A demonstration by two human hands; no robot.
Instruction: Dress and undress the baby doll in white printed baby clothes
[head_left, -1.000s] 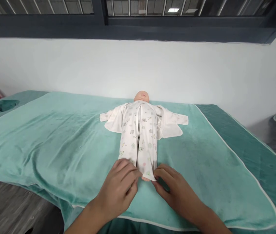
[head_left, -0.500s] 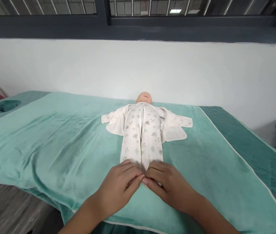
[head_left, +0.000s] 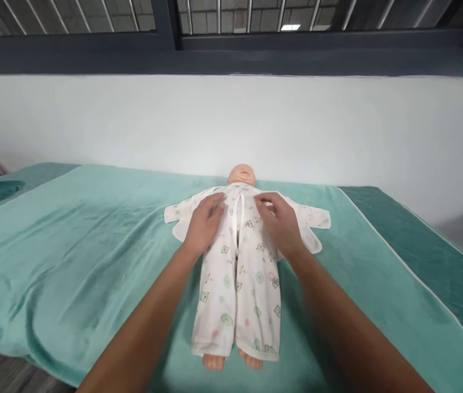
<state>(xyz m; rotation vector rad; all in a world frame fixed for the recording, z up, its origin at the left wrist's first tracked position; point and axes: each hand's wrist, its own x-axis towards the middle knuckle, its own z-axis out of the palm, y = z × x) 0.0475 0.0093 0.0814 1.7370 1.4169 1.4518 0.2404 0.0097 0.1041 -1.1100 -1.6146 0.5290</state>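
Note:
A baby doll (head_left: 242, 173) lies on its back, its head toward the wall and its bare feet (head_left: 214, 361) showing below the trouser hems. It wears white printed baby trousers (head_left: 215, 305), drawn up over the chest, and a white baby jacket (head_left: 315, 216) with both sleeves spread sideways. My left hand (head_left: 205, 221) is at the left upper edge of the trousers, fingers bent and a little apart. On the opposite side, my right hand (head_left: 280, 221) has curled fingers with a gap at the thumb. Neither hand visibly grips cloth; whether they touch it is unclear.
A green blanket (head_left: 71, 262) with soft folds covers the bed under the doll. Darker green cloth (head_left: 420, 245) lies along the right side. Behind stands a white wall (head_left: 133, 120) below a dark-framed barred window (head_left: 231, 57).
Both hands have left the trouser hems at the feet and moved up to the trousers' top at the chest. The doll's feet and hems now show. The view has shifted slightly.

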